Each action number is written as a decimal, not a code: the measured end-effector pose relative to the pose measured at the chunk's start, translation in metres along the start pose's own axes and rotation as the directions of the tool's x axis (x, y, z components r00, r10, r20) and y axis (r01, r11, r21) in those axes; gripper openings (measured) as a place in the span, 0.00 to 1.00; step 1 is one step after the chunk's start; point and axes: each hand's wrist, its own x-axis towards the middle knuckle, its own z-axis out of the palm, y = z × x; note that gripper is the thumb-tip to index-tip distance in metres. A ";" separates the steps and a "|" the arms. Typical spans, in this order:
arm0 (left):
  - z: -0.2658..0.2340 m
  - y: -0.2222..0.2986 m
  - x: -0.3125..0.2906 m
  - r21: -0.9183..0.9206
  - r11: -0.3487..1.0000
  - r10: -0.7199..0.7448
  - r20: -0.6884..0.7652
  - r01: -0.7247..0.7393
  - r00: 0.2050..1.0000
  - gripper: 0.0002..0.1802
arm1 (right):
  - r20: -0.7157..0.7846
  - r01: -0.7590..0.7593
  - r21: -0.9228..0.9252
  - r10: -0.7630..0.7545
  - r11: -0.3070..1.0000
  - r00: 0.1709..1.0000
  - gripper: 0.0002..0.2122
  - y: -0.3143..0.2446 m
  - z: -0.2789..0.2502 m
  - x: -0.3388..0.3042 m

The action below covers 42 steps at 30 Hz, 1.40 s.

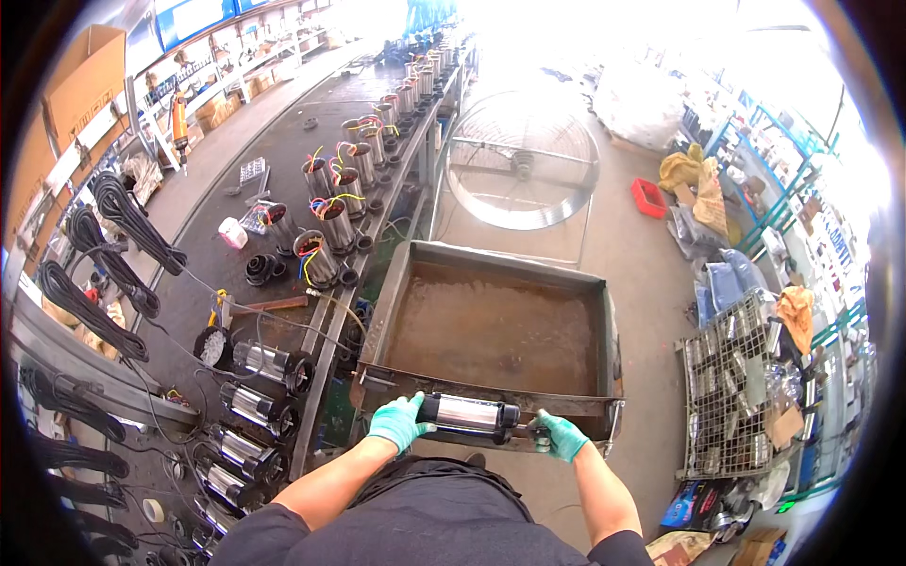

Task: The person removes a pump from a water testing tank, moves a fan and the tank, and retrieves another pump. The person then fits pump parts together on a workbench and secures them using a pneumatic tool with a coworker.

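A steel cylindrical motor (467, 413) with black end caps lies level across the near edge of a metal tank (609, 330) of brown, murky liquid. My left hand (400, 424), in a green glove, is closed around its left black end. At the other end, my gloved right hand (562, 436) pinches the thin shaft end, or a small metal part on it; the fingers partly hide which. Whether the motor rests on the tank's ledge or is held just above it, I cannot tell.
On the dark workbench (274, 179) at left stand several open steel cylinders (316, 259) with coloured wires. Nearer lie several finished-looking motors (250, 406), beside hanging coils of black cable (113, 245). A large round fan (522, 165) stands beyond the tank; a wire cage (722, 406) is at right.
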 end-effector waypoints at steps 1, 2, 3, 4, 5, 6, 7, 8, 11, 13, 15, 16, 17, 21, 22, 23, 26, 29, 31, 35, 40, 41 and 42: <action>0.001 0.000 -0.001 -0.001 1.000 0.000 -0.016 0.000 1.000 0.50 | -0.202 -0.014 -0.237 -0.036 0.971 0.979 0.29 -0.003 0.027 -0.001; 0.001 0.000 -0.001 0.001 1.000 0.003 -0.031 -0.003 1.000 0.49 | -0.380 -0.071 -0.452 -0.120 0.889 0.917 0.28 -0.003 0.050 -0.003; -0.006 -0.008 0.005 0.011 1.000 0.008 -0.038 -0.008 0.999 0.49 | -0.372 -0.059 -0.454 -0.129 0.889 0.919 0.28 -0.005 0.075 0.005; -0.005 -0.005 0.001 0.002 1.000 0.003 -0.036 -0.003 0.999 0.49 | -0.366 -0.062 -0.591 -0.198 0.804 0.909 0.22 -0.003 0.095 -0.002; -0.006 -0.003 -0.001 -0.004 1.000 0.000 -0.036 0.000 0.999 0.49 | -0.345 -0.065 -0.713 -0.269 0.699 0.899 0.16 -0.003 0.109 -0.005; -0.007 -0.004 0.000 -0.002 1.000 0.002 -0.036 -0.002 0.999 0.49 | -0.362 -0.132 -0.785 -0.275 0.606 0.891 0.12 -0.004 0.119 -0.002; -0.006 -0.002 0.004 -0.001 1.000 0.014 -0.037 -0.014 0.999 0.49 | -0.367 -0.128 -0.782 -0.284 0.610 0.886 0.12 -0.006 0.109 0.001; -0.005 0.001 0.008 0.000 1.000 0.027 -0.039 -0.027 0.999 0.48 | -0.380 -0.330 -0.918 -0.253 0.220 0.890 0.13 -0.012 0.092 0.010; -0.004 -0.004 0.007 -0.021 1.000 -0.014 -0.024 0.014 1.000 0.49 | -0.393 -0.463 -0.742 -0.244 -0.485 0.887 0.17 -0.013 0.120 0.026; -0.001 -0.003 0.006 -0.027 1.000 0.001 -0.032 -0.002 0.999 0.49 | -0.215 -0.410 -0.673 -0.368 -0.615 0.905 0.17 -0.006 0.119 0.017; 0.002 0.000 0.003 -0.033 0.999 0.013 -0.036 -0.014 0.999 0.49 | -0.080 -0.285 -0.776 -0.361 -0.562 0.929 0.19 0.001 0.091 0.010; 0.000 0.000 -0.001 -0.034 0.999 0.004 -0.038 -0.005 0.999 0.49 | -0.234 -0.345 -0.921 -0.448 -0.183 0.863 0.20 0.007 0.105 0.007; 0.001 0.000 -0.004 -0.036 0.999 -0.005 -0.039 0.003 0.999 0.49 | -0.410 -0.343 -0.912 -0.460 0.226 0.787 0.20 0.013 0.114 0.003; 0.004 0.002 -0.008 -0.056 0.998 0.000 -0.017 -0.001 1.000 0.48 | -0.368 0.048 -0.796 -0.545 0.604 0.753 0.16 0.031 0.103 -0.011; 0.006 0.000 -0.008 -0.051 0.998 0.034 -0.043 -0.036 0.998 0.49 | -0.402 0.071 -0.745 -0.532 0.663 0.745 0.14 0.033 0.099 -0.016; 0.007 -0.004 -0.004 -0.034 0.998 0.053 -0.050 -0.055 0.997 0.50 | -0.409 0.098 -0.748 -0.572 0.656 0.711 0.12 0.032 0.081 -0.016; 0.013 -0.029 -0.015 -0.222 0.969 0.055 -0.246 -0.111 0.968 0.48 | -0.439 0.202 -0.755 -0.710 0.624 0.551 0.09 0.035 0.079 -0.029; 0.045 -0.078 -0.021 -0.526 0.846 -0.253 -0.252 0.087 0.934 0.38 | -0.554 0.415 -0.592 -0.723 0.691 0.413 0.09 0.055 0.059 -0.055; 0.051 -0.111 -0.026 -0.525 0.801 -0.424 -0.158 0.288 0.892 0.30 | -0.568 0.484 -0.544 -0.725 0.685 0.388 0.09 0.063 0.042 -0.073; 0.075 -0.152 -0.025 -0.443 0.803 -0.485 -0.095 0.400 0.869 0.34 | -0.618 0.540 -0.500 -0.716 0.677 0.325 0.09 0.081 0.025 -0.096; 0.123 -0.173 -0.004 -0.283 0.941 -0.218 -0.088 0.185 0.972 0.39 | -0.638 0.543 -0.545 -0.737 0.638 0.225 0.12 0.094 0.046 -0.105; 0.128 -0.189 0.001 -0.307 0.929 -0.237 -0.068 0.206 0.969 0.39 | -0.663 0.555 -0.541 -0.726 0.632 0.180 0.13 0.082 0.057 -0.092; 0.131 -0.202 0.001 -0.400 0.910 -0.151 -0.073 0.109 0.986 0.35 | -0.660 0.576 -0.532 -0.730 0.621 0.176 0.09 0.077 0.059 -0.086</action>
